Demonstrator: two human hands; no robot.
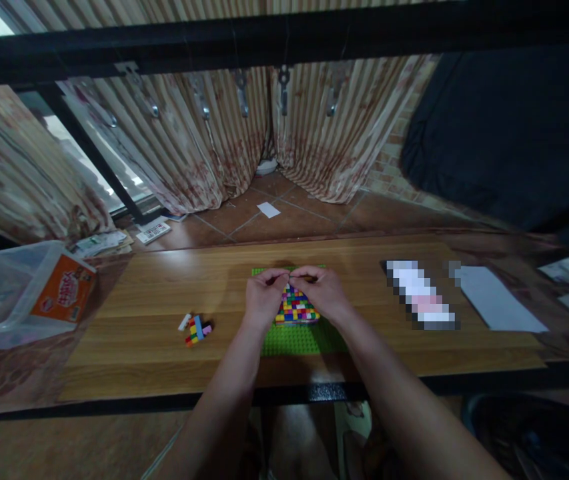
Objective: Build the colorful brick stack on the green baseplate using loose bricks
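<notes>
A colourful block of toy building bricks [298,309] stands on a green studded baseplate [291,343] at the middle of the table. My left hand [265,293] is at its upper left, fingers pinched together. From the upper right, my right hand [323,291] reaches in with its fingers also pinched. The fingertips of both hands almost meet over the far end of the block. Whatever lies between them is too small and covered to make out. A little heap of loose bricks [196,329] lies to the left, with a white brick [184,322] beside it.
The wooden table [139,360] has a dark front edge. A clear plastic bin [9,283] with an orange label stands at the left. On the right lie a blurred-out flat object [421,295] and a white sheet [499,300]. Metal hooks [284,93] hang from a dark bar above.
</notes>
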